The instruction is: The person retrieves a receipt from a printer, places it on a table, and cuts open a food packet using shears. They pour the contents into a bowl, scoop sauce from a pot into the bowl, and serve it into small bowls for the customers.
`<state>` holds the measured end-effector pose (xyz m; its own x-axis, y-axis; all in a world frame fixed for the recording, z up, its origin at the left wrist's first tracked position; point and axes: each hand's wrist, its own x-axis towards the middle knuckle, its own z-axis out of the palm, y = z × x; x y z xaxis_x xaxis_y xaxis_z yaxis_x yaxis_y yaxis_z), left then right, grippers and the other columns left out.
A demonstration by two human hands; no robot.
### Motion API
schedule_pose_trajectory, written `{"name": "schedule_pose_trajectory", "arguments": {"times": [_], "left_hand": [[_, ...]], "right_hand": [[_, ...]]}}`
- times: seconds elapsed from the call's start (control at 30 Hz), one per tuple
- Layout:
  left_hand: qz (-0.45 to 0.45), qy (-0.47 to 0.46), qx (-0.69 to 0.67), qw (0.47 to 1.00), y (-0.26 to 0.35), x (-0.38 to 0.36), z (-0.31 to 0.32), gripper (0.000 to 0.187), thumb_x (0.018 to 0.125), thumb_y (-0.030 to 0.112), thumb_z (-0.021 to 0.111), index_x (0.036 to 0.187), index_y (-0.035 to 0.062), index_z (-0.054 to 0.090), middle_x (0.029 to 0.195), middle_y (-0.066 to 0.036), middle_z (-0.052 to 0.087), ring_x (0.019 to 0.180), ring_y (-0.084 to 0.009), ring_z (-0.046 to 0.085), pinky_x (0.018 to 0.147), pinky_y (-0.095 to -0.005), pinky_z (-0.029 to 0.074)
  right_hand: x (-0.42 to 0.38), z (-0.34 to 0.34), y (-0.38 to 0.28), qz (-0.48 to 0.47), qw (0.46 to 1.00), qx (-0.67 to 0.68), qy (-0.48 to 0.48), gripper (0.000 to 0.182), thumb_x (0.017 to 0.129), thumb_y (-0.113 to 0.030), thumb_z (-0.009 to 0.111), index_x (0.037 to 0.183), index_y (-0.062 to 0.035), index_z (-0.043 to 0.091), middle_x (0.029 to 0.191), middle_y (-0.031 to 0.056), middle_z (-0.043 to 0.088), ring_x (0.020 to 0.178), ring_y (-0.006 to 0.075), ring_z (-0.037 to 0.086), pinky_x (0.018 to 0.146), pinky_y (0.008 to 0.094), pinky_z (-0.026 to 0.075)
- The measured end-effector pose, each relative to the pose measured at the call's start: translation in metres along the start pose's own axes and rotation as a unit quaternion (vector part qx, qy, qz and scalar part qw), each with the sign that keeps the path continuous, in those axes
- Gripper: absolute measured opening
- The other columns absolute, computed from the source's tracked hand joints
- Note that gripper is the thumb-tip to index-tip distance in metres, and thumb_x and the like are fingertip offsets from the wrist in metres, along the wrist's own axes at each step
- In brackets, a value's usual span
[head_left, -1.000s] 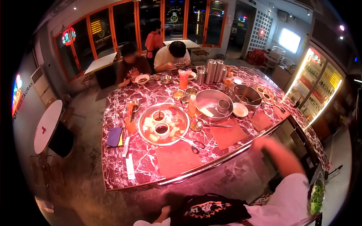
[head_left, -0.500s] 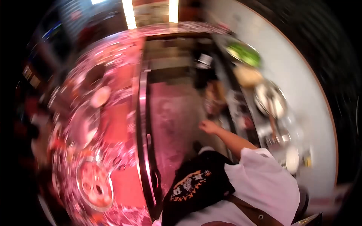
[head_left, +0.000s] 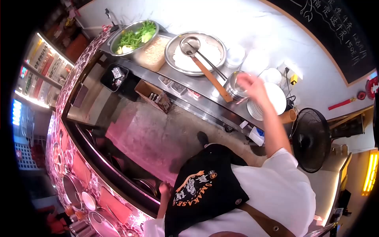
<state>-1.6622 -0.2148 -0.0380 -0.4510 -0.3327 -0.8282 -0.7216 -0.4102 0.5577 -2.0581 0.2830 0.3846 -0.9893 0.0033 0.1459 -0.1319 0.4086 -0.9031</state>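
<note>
My right hand (head_left: 253, 86) reaches out over a metal container (head_left: 233, 90) on the back counter, overlapping its rim in this view; its fingers are smeared by motion. Beside it stands a stack of white plates (head_left: 273, 98). A skimmer with a wooden handle (head_left: 211, 79) lies across a large metal bowl (head_left: 173, 59) of white contents, its handle end close to the container. Low at my side, my left hand (head_left: 166, 189) hangs near the edge of the pink-lit counter (head_left: 136, 209), its fingers blurred and partly hidden.
A bowl of leafy greens (head_left: 136, 37) and a tub of pale food (head_left: 153, 53) stand further left. Below are a black bin (head_left: 114, 79) and a cardboard box (head_left: 152, 96). A black fan (head_left: 312, 140) stands at the right. Pans and red mats (head_left: 114, 203) line the pink-lit counter.
My view has swung right toward the back counter. My right hand has gone from above the floor to over the metal container. My left hand has come into view.
</note>
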Motion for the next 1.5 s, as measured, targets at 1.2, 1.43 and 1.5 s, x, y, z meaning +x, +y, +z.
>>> {"name": "schedule_pose_trajectory", "arguments": {"times": [1.2, 1.43, 1.5], "left_hand": [[-0.002, 0.134, 0.108, 0.985, 0.034, -0.017, 0.177, 0.028, 0.084, 0.021, 0.053, 0.100, 0.0018, 0.065, 0.083, -0.010, 0.067, 0.070, -0.0195, 0.063, 0.064, -0.0340, 0.051], [0.077, 0.215, 0.172, 0.958, 0.110, -0.053, 0.188, 0.034, 0.082, 0.031, 0.056, 0.104, 0.0059, 0.065, 0.092, -0.017, 0.067, 0.083, -0.0307, 0.064, 0.077, -0.0387, 0.049], [0.112, 0.160, 0.199, 0.960, 0.113, -0.043, 0.195, 0.039, 0.083, 0.035, 0.054, 0.108, 0.0067, 0.064, 0.098, -0.017, 0.066, 0.091, -0.0333, 0.063, 0.083, -0.0402, 0.047]], "right_hand": [[0.316, -0.091, 0.267, -0.057, 0.900, -0.411, -0.133, 0.084, 0.067, -0.022, 0.074, 0.139, -0.0055, 0.034, 0.127, 0.0211, 0.052, 0.117, 0.0353, 0.050, 0.101, 0.0419, 0.038], [0.318, -0.090, 0.202, -0.055, 0.861, -0.495, -0.102, 0.086, 0.062, -0.019, 0.071, 0.139, -0.0058, 0.036, 0.130, 0.0232, 0.048, 0.120, 0.0380, 0.045, 0.103, 0.0445, 0.035], [0.285, -0.101, 0.162, -0.121, 0.872, -0.472, -0.051, 0.077, 0.070, -0.020, 0.071, 0.137, -0.0037, 0.038, 0.132, 0.0211, 0.047, 0.122, 0.0360, 0.044, 0.104, 0.0430, 0.034]]}}
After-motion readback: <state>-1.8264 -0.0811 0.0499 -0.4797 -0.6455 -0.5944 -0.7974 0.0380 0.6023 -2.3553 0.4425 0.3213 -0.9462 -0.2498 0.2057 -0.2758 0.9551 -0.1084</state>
